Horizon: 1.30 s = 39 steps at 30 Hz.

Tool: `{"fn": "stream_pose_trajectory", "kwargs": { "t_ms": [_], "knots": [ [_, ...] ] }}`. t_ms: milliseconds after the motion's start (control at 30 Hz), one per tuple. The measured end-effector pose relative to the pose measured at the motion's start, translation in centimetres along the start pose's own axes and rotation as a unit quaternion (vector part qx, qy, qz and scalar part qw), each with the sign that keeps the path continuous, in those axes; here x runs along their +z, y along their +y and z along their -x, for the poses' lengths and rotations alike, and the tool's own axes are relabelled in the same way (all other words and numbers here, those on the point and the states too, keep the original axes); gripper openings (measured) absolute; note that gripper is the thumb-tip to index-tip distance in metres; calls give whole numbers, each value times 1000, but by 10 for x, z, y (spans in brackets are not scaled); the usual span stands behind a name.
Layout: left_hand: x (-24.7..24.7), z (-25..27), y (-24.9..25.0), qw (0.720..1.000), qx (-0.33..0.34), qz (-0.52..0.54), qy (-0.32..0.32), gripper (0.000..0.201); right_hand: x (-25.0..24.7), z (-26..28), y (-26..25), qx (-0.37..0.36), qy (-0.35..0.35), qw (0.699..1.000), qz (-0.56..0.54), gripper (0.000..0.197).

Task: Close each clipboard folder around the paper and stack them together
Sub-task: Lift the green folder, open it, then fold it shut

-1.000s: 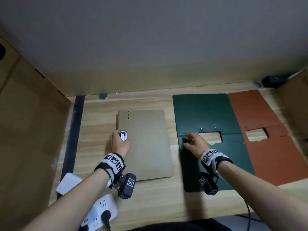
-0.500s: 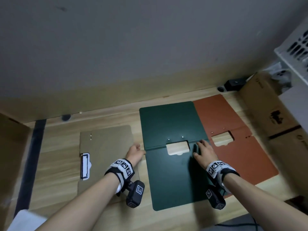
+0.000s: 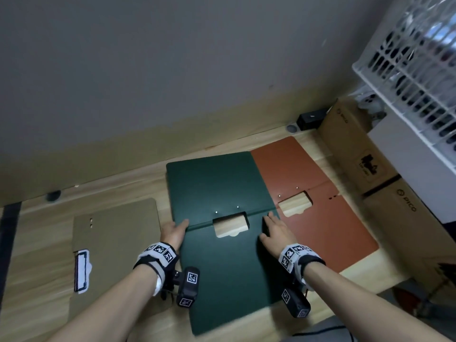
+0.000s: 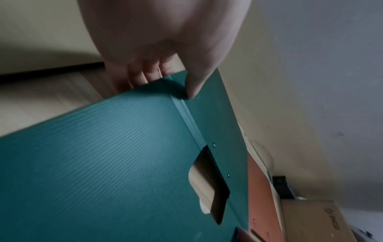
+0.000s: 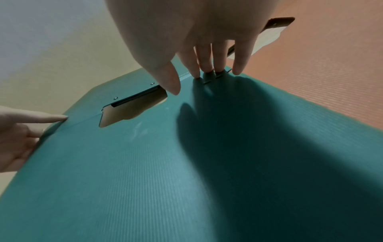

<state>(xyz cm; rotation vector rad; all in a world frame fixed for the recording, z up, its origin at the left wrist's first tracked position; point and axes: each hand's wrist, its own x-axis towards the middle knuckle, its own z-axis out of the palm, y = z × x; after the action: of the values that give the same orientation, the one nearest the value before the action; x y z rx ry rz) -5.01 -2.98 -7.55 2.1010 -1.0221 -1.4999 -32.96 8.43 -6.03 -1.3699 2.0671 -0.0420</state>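
Note:
A dark green clipboard folder [image 3: 222,267] lies open and flat on the wooden desk, with a cut-out window at its fold line. My left hand [image 3: 174,230] pinches its left edge at the fold, thumb [image 4: 192,91] on top and fingers beneath. My right hand [image 3: 274,230] rests with straight fingertips [image 5: 207,67] on the folder, right of the window. An orange folder [image 3: 320,230] lies open to the right, its left edge under the green one. At the left lies a closed tan folder [image 3: 118,243] with its clip showing.
Cardboard boxes [image 3: 357,164] stand along the desk's right side under a white wire basket [image 3: 407,70]. A small black device [image 3: 311,120] sits by the wall behind the orange folder. Bare desk [image 3: 123,193] shows behind the tan folder.
My left hand left the tan folder's clip and took the green folder's left edge. My right hand shifted from left of the window to its right. The head view turned right.

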Motion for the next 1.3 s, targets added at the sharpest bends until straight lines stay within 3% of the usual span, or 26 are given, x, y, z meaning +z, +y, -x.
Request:
{"fn": "stream_pose_trajectory", "kwargs": {
  "t_ms": [67,133,267,367,533,600,767,867,967,1033,1100,1167,1233,1300],
  "knots": [
    [5,-4,-7,1000,16,13,-13,75,-4,1,-2,3,-1,1000,-6,67],
    [5,-13,-14,999,32,9,-13,94,-10,2,-6,6,-8,1000,-5,64],
    [-6,34,31,996,85,6,13,64,-28,1,-14,-10,-32,999,-12,49],
    [-21,45,53,991,130,-5,12,57,-48,0,-25,-49,-24,998,-8,45],
    [-52,98,117,968,238,-66,39,43,-103,1,-62,-149,66,986,-18,50],
    [-65,119,141,955,277,-100,49,48,-130,5,-83,-187,119,975,-30,56],
    [-88,164,195,876,401,-241,114,15,-196,19,-141,-307,282,909,-7,76],
    [-94,178,214,829,457,-298,122,13,-228,32,-168,-362,360,858,57,92],
    [-91,185,217,775,503,-359,130,14,-245,39,-182,-372,413,815,166,100],
    [-86,186,209,754,518,-382,128,14,-246,38,-180,-358,410,807,230,94],
    [-78,182,196,744,524,-398,115,11,-239,34,-173,-358,379,809,272,65],
    [-70,178,178,742,516,-417,97,9,-226,30,-161,-345,308,844,270,39],
    [-60,174,159,742,505,-434,75,7,-203,27,-145,-291,223,888,276,39],
    [-50,172,139,746,488,-451,50,4,-175,22,-122,-285,183,899,276,39]
  ]
}}
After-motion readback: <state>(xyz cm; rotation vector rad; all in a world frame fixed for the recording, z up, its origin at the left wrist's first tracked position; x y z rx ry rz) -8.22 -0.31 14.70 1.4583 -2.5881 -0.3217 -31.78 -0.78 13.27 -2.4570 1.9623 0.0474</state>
